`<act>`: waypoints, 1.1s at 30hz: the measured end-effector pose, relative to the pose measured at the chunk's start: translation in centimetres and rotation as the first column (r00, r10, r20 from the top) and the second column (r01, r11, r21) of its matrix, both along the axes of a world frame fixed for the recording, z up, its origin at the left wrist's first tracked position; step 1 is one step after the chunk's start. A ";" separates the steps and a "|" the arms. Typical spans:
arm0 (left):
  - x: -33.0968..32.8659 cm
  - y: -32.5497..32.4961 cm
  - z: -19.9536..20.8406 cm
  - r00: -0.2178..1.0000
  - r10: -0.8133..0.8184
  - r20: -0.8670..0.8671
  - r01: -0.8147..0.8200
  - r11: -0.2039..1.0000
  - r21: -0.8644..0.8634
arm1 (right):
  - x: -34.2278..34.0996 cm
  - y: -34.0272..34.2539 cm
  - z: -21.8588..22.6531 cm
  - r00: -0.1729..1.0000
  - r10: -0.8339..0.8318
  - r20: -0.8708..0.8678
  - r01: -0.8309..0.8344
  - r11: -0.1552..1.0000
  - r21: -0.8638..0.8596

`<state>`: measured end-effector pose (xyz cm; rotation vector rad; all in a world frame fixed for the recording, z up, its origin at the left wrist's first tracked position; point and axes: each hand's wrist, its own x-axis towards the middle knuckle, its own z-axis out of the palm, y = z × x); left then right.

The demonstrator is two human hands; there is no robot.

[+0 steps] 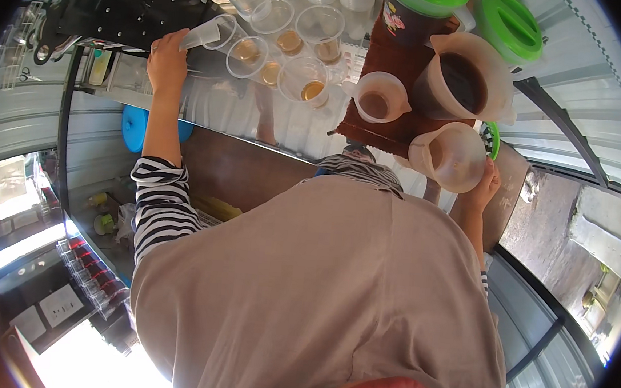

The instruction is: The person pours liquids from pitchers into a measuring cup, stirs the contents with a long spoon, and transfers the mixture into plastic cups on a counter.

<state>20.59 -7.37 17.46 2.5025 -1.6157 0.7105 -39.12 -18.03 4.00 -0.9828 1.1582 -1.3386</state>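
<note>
A small clear measuring cup (203, 35) is held in the left hand (166, 66), with the fingers closed about its near end. It is tilted, its long axis directed away from the hand toward the right, across the rim of the nearest plastic cup (226, 31). Whether the two are in contact cannot be told. The group of cups with amber liquid (269, 74) is located between the two hands, to the right of the left hand, which is the nearer one.

A pale jug (447, 157) is held at its right side by the right hand (489, 183). The fingers are closed on it; the handle is not clearly shown. The jug's round mouth is turned up toward the view.

The cups are made of thin, clear plastic, round and slightly tapered. They are set on a smooth, reflective metal table (222, 107). Beside them, a brown cloth (364, 130) with a coarse texture is laid out. On it are placed a small spouted jug (380, 102) and a large jug (427, 89), both of cloudy plastic. The large jug is partly filled with dark liquid (464, 82). Behind it, a smooth green lid (512, 26) is fitted on a pitcher.
</note>
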 end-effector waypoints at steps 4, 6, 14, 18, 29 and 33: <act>0.0 0.6 0.2 0.994 0.053 -0.093 -0.053 0.999 0.002 | 0.0 -0.1 -0.1 1.000 0.010 -0.017 -0.010 1.000 -0.024; 0.0 0.6 0.2 0.992 0.058 -0.116 -0.059 0.998 -0.001 | 0.4 -0.2 0.3 1.000 -0.005 -0.020 0.005 1.000 -0.010; 2.2 1.5 -2.1 0.944 -0.032 -0.329 0.003 0.996 -0.089 | 0.4 0.1 0.7 1.000 0.008 -0.013 -0.008 1.000 0.016; 2.2 1.7 -2.5 0.892 -0.048 -0.449 -0.013 0.991 -0.131 | 0.2 -0.2 0.1 1.000 -0.006 -0.017 0.006 1.000 0.002; 0.3 3.1 -3.9 0.448 -0.273 -0.851 -0.299 0.852 -0.430 | 0.5 0.1 1.1 0.995 -0.020 -0.094 0.019 1.000 -0.007; -3.7 2.2 -0.9 0.387 -0.489 -0.782 -0.264 0.754 -0.602 | 0.5 0.2 0.5 0.996 0.006 -0.085 -0.006 1.000 -0.007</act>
